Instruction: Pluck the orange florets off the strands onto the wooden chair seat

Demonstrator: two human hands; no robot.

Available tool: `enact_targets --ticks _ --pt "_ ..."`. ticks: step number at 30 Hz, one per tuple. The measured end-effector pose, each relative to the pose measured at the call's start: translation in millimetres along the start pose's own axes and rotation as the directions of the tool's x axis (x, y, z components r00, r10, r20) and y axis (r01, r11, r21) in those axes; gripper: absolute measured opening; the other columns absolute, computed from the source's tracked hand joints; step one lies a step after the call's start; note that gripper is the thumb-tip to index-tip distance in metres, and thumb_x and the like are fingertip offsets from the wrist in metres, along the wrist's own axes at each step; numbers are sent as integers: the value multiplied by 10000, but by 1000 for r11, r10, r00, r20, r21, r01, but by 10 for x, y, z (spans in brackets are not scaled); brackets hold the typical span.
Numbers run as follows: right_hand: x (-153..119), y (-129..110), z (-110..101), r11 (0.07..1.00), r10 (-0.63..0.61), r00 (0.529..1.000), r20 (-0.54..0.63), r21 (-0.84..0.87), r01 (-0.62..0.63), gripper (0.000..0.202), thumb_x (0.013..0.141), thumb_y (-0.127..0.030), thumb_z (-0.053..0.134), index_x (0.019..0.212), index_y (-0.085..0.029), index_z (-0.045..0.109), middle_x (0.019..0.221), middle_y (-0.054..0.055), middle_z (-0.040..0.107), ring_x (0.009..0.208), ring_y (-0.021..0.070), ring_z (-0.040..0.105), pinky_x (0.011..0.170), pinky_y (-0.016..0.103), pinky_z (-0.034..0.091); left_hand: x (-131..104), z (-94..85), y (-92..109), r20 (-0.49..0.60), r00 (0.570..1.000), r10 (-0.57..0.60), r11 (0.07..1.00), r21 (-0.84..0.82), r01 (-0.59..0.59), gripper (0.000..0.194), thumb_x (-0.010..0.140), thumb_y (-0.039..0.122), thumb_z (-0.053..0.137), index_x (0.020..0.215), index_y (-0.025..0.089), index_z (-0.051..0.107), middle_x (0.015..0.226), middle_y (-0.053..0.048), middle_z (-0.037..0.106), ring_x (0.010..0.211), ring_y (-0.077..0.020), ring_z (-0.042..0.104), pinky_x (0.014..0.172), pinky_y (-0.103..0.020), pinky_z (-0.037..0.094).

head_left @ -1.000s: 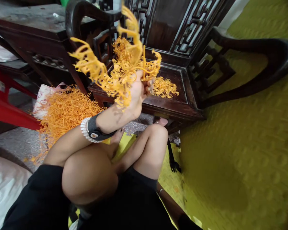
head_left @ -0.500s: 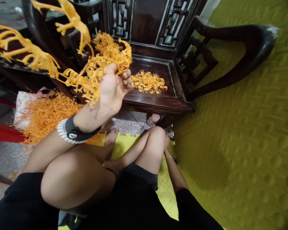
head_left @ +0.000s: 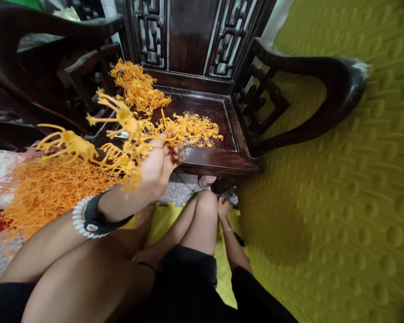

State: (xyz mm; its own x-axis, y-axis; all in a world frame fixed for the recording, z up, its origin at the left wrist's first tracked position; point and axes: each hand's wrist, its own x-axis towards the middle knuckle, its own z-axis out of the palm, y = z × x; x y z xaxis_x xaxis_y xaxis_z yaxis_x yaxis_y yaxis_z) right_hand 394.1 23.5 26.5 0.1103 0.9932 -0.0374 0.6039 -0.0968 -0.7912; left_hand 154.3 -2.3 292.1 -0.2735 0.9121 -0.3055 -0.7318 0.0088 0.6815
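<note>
My left hand (head_left: 160, 163), a band and white coil on its wrist, is closed around a branching orange strand (head_left: 129, 128). The strand's knobbly, finger-like ends spread to the left of the hand. Behind the hand, a flat pile of short orange pieces (head_left: 204, 130) lies on the dark wooden chair seat (head_left: 218, 154). A taller orange pile (head_left: 134, 85) rests at the seat's back left. My right hand (head_left: 224, 207) is low beside my bent knee, fingers curled; what it holds, if anything, is too small to name.
A large heap of thin orange strands (head_left: 60, 188) spills by a white and pink bag (head_left: 3, 172) at the left. The chair's curved armrest (head_left: 336, 94) juts out at the right, before a yellow-green dimpled mat (head_left: 323, 193). A pink-lidded jar (head_left: 207, 180) stands under the seat.
My left hand has lowered with the strand, which hangs closer to the seat. The back-left pile shows more fully. My right hand has come further into sight beside the knee. The view has shifted.
</note>
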Motion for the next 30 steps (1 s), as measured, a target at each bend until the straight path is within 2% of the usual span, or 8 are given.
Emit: enact_targets --ticks 4,7,11,15,19,23,27,30 --pt "322 332 262 944 201 979 -44 275 -182 330 921 -349 578 1181 -145 570 1174 80 595 1007 226 611 846 420 537 42 21 -43 39 998 -44 999 28 43 398 947 98 220 597 161 399 527 31 336 444 -74 332 467 -155 351" --pt "491 467 342 842 265 964 18 483 -241 310 930 -350 566 1159 -142 573 1118 77 611 939 195 625 798 386 550 60 24 -85 45 997 -63 997 45 61 393 951 123 226 594 173 381 541 22 349 463 -87 350 486 -162 383" --pt "599 455 301 684 213 970 117 691 -234 269 941 -361 546 1082 -136 584 968 46 624 760 132 614 660 293 543 98 21 -123 68 994 -89 994 68 85 389 955 149 278 583 181 386 546 17 365 456 -96 344 469 -177 382" --pt "495 250 208 557 57 985 163 813 -167 230 912 -380 558 890 -154 592 739 -10 551 553 85 470 492 215 444 114 56 -153 17 996 -88 994 64 87 397 958 140 242 591 176 388 537 22 365 453 -87 357 473 -167 373" --pt "328 -165 61 489 -88 979 185 864 -119 240 873 -447 539 842 -213 581 670 -18 446 509 124 354 424 245 375 113 101 -186 15 995 -95 994 58 94 378 950 130 238 627 165 430 532 28 360 455 -85 354 477 -164 361" --pt "311 -822 -228 511 -220 962 162 859 -28 351 924 -524 346 953 -255 571 756 23 452 572 169 409 472 299 413 135 110 -204 54 996 -74 996 44 72 388 954 139 242 615 159 430 526 30 356 451 -81 343 474 -166 349" --pt "548 -1608 -498 602 -525 851 -25 695 392 419 922 -527 280 1164 -287 522 967 70 532 779 221 542 662 385 500 110 104 -178 20 993 -118 992 51 117 408 960 137 239 584 166 393 508 30 364 443 -80 349 466 -168 352" --pt "913 -2101 -459 589 -629 737 -246 468 659 430 922 -494 363 1280 -276 458 1126 79 555 1014 248 560 902 449 470 54 90 -118 4 990 -142 989 53 142 410 961 146 259 577 162 402 516 24 391 451 -78 372 480 -163 380"
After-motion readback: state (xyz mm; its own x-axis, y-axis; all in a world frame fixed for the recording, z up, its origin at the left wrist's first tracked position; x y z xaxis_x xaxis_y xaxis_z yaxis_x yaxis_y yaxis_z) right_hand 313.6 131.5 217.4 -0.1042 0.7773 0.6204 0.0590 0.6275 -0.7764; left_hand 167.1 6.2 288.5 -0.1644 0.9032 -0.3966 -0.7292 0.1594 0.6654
